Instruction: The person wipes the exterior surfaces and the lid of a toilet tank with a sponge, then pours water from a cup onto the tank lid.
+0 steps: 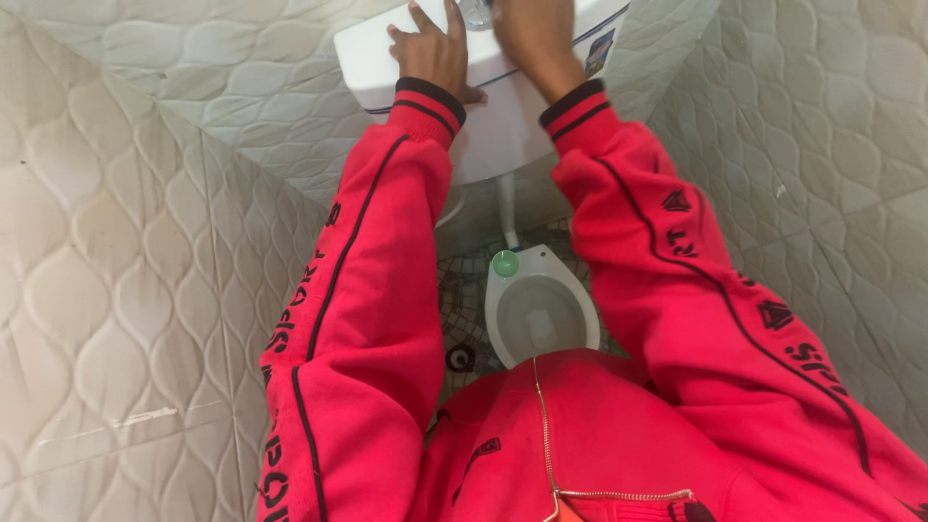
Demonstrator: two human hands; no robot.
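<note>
Left hand [437, 50] spread flat on the white cistern [503, 126] lid, right hand [527, 34] at the flush button [477, 12], grip unclear, above the toilet bowl [536, 307].

The person wears a red zip-up jacket [580, 435] with black piping along both sleeves, black lettering, and black-striped ribbed cuffs [430, 101].

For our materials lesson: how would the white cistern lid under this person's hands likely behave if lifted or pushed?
The cistern lid looks like glazed ceramic, so probably stiff, heavy for its size and brittle if dropped. Its glossy surface may be slippery. The left hand lies flat on it; it seems to rest loose on the tank, so a push might slide it.
</note>
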